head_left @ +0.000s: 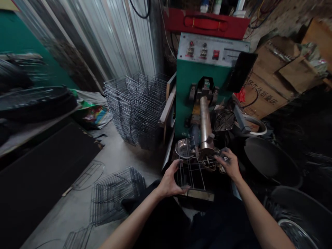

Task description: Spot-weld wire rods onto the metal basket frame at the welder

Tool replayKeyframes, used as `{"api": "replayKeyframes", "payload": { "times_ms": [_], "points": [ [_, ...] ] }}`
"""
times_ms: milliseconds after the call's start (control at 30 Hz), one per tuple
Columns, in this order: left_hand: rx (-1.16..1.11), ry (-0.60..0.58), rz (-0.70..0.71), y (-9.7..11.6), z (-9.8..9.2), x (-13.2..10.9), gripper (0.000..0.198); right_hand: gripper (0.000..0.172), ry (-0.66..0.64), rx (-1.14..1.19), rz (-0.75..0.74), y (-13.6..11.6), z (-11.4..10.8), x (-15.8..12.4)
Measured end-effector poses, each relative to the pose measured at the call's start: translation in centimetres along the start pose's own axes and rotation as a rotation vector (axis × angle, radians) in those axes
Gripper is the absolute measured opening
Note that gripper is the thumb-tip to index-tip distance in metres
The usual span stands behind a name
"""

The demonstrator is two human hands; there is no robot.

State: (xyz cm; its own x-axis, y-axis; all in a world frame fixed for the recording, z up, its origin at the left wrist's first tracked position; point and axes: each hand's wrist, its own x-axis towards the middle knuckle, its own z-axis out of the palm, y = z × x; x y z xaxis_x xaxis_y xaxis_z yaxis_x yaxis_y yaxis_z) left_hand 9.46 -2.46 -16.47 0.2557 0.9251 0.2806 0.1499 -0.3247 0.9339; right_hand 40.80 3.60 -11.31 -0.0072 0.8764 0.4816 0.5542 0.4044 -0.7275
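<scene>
My left hand (169, 180) is closed on a small wire frame (191, 173), its fingers at the upper side and its thumb low on the near edge. The frame sits under the end of the copper-coloured cylindrical arm (206, 121) of a green machine (185, 93). To the right of that arm's tip, my right hand (229, 164) is pinched together. What its fingertips hold is too small and dark to make out. A round metal dish (183, 148) stands just behind the wire frame.
Tall nested stacks of wire baskets (135, 110) stand left of the machine. More wire racks (116, 193) lie on the floor by my left arm. Black round pans (269, 159) are at the right, below cardboard boxes (275, 76). A red toolbox (207, 23) tops the machine.
</scene>
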Motion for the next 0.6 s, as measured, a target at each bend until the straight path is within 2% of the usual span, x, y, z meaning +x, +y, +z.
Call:
{"api": "replayKeyframes", "payload": {
  "times_ms": [233, 400, 533, 600],
  "points": [
    [0.006, -0.008, 0.008, 0.2, -0.2, 1.0, 0.1, 0.054, 0.021, -0.035, -0.013, 0.9, 0.3, 0.2],
    [0.003, -0.015, 0.016, 0.8, -0.1, 1.3, 0.096, 0.051, 0.013, -0.039, -0.008, 0.4, 0.0, 0.3],
    [-0.03, -0.004, -0.021, 1.7, 0.4, -0.4, 0.101, 0.037, 0.048, 0.036, 0.036, 0.5, -1.7, -1.8],
    [-0.064, 0.011, -0.044, 2.8, 0.8, -2.3, 0.098, 0.043, 0.104, 0.058, 0.109, 1.3, -2.8, -4.4]
  ]
}}
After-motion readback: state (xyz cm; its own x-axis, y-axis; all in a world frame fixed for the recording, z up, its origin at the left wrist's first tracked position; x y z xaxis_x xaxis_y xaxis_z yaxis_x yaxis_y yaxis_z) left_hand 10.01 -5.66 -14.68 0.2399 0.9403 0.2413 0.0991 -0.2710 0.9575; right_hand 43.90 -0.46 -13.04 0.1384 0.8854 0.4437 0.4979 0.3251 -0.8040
